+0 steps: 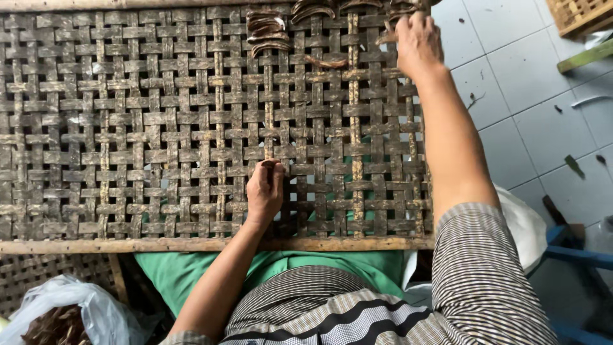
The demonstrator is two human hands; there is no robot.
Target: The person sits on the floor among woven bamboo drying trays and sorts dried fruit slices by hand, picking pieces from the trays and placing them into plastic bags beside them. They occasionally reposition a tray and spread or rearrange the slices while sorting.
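Observation:
A large woven mat of brown bamboo strips [128, 128] lies flat in front of me, edged by a wooden bar [96, 245] on the near side. My left hand [265, 190] rests on the weave near the front edge, fingertips pinching a strip. My right hand [418, 43] reaches to the far right corner and grips a loose strip end there. Several curled loose strip ends [268, 32] stick up along the far edge.
Grey floor tiles [530, 121] with scattered scraps lie to the right. A woven basket corner [581, 14] is at top right. A plastic bag with dry material [60, 313] sits bottom left. Green cloth [185, 271] lies under the mat. A blue frame [578, 255] stands at right.

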